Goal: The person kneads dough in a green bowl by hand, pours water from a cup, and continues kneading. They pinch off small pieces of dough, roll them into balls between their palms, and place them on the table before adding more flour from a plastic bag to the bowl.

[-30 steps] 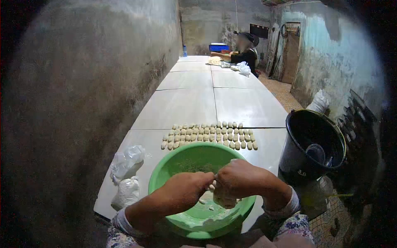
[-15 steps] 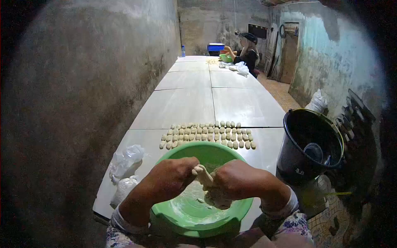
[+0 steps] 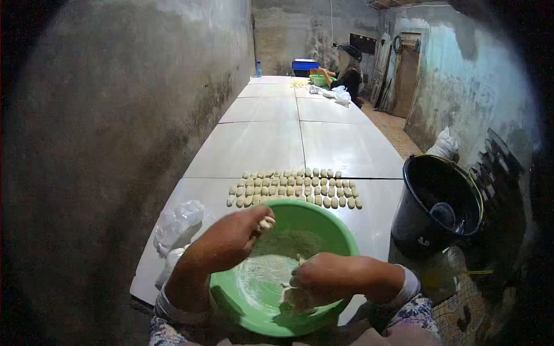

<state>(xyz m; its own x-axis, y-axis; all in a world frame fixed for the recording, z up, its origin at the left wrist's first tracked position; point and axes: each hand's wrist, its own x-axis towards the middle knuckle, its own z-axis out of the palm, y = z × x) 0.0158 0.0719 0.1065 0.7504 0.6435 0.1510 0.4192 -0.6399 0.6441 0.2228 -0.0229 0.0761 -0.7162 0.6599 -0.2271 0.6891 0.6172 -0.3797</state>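
My left hand (image 3: 228, 239) is closed around a small lump of dough (image 3: 266, 223), which pokes out by the thumb above the left part of the basin rim. Lower down, inside the green basin (image 3: 326, 228), my right hand (image 3: 329, 279) grips a larger piece of dough (image 3: 295, 299); its fingers are mostly hidden behind the back of the hand. White flour (image 3: 259, 279) coats the basin's bottom. Just beyond the basin, several rows of small oval dough pieces (image 3: 294, 190) lie on the white table (image 3: 254, 144).
Clear plastic bags (image 3: 179, 225) with white contents sit left of the basin. A black bucket (image 3: 415, 213) stands at the right. At the table's far end, a person (image 3: 349, 75) works over another green basin (image 3: 322, 79), near a blue crate (image 3: 304, 66). A wall runs along the left.
The dough stretched between my hands has parted. My left hand has moved slightly up and left with a small lump, while my right hand has lowered into the basin with the larger piece.
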